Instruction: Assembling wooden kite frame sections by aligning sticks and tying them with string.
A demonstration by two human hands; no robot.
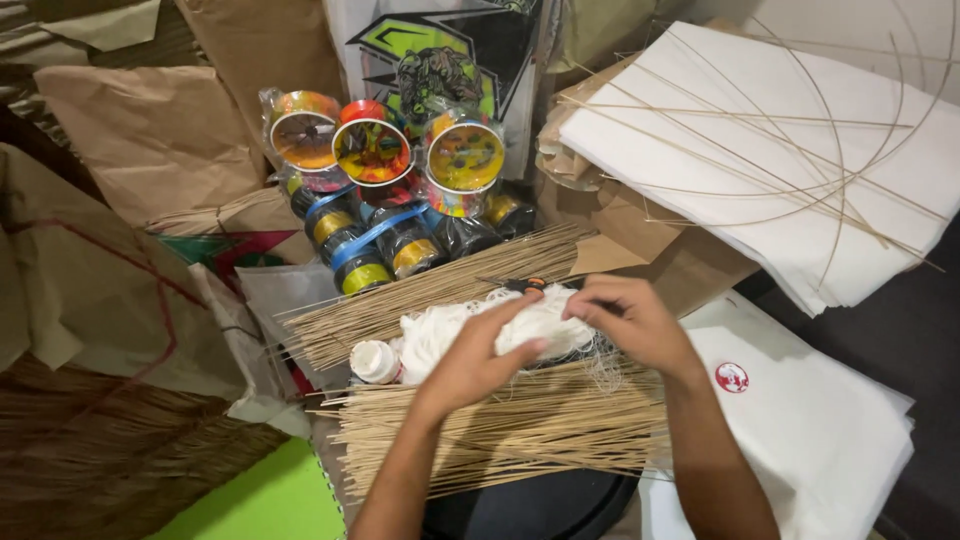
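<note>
My left hand [482, 352] and my right hand [628, 318] both rest on a tangled wad of white thread [445, 328] and pinch it between the fingers. The wad lies between two bundles of thin bamboo sticks, one behind it [400, 300] and one in front [520, 425]. A small white bottle [374, 362] lies just left of the thread. Black-and-orange scissors [525, 283] peek out behind my right fingers.
Colourful thread spools [372, 152] wrapped in plastic stand behind the sticks. White paper sheets with long curved bamboo strips [790, 150] lie at the right, another white stack [800, 420] below. Brown paper [150, 130] and a green sheet [270, 500] fill the left.
</note>
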